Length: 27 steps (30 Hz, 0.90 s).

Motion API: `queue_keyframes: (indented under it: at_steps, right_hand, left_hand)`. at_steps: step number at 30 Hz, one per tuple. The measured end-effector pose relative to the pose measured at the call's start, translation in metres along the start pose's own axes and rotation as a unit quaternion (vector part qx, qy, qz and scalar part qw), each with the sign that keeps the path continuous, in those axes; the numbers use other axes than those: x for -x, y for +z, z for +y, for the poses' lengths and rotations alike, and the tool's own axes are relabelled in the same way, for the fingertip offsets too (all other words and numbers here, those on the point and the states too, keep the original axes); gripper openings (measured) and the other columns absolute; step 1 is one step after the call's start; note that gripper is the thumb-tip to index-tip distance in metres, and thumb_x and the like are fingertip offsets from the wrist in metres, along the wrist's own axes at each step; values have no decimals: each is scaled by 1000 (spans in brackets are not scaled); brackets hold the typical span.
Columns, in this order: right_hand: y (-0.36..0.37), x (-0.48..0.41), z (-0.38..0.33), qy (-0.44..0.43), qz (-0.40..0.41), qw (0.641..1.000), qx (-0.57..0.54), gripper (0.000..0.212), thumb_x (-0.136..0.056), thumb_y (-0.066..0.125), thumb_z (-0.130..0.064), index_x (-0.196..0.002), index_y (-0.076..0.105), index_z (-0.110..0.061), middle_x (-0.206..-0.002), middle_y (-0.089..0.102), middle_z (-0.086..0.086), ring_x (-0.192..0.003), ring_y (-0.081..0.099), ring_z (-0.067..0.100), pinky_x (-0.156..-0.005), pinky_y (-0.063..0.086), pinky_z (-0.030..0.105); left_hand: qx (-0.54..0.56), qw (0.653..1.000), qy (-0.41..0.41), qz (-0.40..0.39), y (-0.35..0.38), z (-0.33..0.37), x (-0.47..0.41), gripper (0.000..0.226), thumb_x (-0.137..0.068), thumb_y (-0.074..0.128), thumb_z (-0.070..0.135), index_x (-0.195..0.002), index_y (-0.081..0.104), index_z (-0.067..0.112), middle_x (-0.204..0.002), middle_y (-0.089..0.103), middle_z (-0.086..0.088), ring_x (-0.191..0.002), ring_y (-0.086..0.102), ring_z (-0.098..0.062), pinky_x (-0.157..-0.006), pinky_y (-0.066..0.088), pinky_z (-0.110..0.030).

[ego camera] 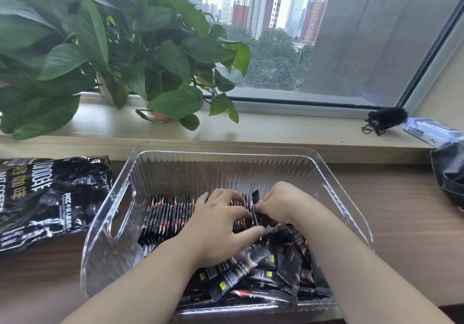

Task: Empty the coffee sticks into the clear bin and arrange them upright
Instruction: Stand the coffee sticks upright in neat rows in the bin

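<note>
Hands are working in the clear bin: left hand is pressing spread fingers on upright coffee sticks, right hand is pinching one stick beside a loose pile.

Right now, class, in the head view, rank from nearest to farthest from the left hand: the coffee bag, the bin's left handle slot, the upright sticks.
1. upright sticks: under the left hand, touching its fingers.
2. handle slot: in the left wall of the clear bin.
3. coffee bag: outside the bin, farther left on the table.
</note>
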State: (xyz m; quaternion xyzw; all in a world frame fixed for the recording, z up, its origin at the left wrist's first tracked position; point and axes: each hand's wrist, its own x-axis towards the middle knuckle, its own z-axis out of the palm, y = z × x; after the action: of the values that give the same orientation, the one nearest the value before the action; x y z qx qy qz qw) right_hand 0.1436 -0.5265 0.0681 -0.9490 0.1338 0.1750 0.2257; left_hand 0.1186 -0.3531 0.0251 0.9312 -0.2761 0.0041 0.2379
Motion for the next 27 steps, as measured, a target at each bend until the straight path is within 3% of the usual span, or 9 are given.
queue_keyframes:
  at_steps: [3, 7, 13, 17, 22, 27]
  right_hand:
    - [-5, 2, -8, -12, -2, 996, 91, 30, -95, 65, -34, -95, 73, -5, -83, 67, 6, -69, 55, 23, -55, 42, 27]
    - [-13, 5, -15, -26, -24, 986, 164, 29, -95, 66, -37, -101, 79, -12, -103, 77, 2, -81, 65, 19, -79, 55, 30]
    - [0, 19, 2, -59, 53, 997, 18, 18, -91, 72, -32, -99, 80, -18, -87, 73, -1, -75, 64, 12, -60, 47, 23]
    - [15, 31, 18, -71, 80, 991, -75, 16, -91, 71, -28, -104, 79, -22, -96, 76, -4, -91, 69, 12, -84, 56, 31]
    - [18, 41, 29, -99, 95, 983, -123, 34, -91, 71, -19, -125, 69, -24, -110, 74, -11, -102, 65, 5, -84, 46, 17]
    - [25, 43, 31, -151, 118, 981, -19, 45, -95, 66, -27, -139, 57, -30, -131, 63, -7, -122, 56, 14, -99, 45, 26]
  left_hand:
    - [-33, 999, 6, -9, 1, 2, 1, 79, -68, 41, 92, -120, 63, 37, -137, 40, 17, -134, 24, -4, -119, 14, -49]
    - [-44, 999, 6, -8, 3, 4, -1, 79, -66, 45, 92, -119, 62, 36, -133, 41, 18, -131, 27, -5, -118, 15, -50]
    - [-136, 990, 27, -7, 0, 12, -10, 66, -78, 45, 82, -115, 63, 30, -127, 47, 12, -123, 38, -11, -114, 22, -46]
    - [-179, 983, 34, -28, -5, 14, -19, 63, -82, 49, 76, -115, 62, 25, -121, 51, 7, -116, 44, -15, -104, 32, -42]
    - [-178, 984, 29, -14, -4, 9, -26, 73, -75, 48, 81, -121, 57, 25, -121, 51, 8, -113, 45, -15, -97, 39, -38]
    - [-113, 993, 33, -14, 2, 3, -25, 80, -73, 50, 79, -141, 45, 37, -141, 42, 10, -131, 36, -12, -107, 36, -40]
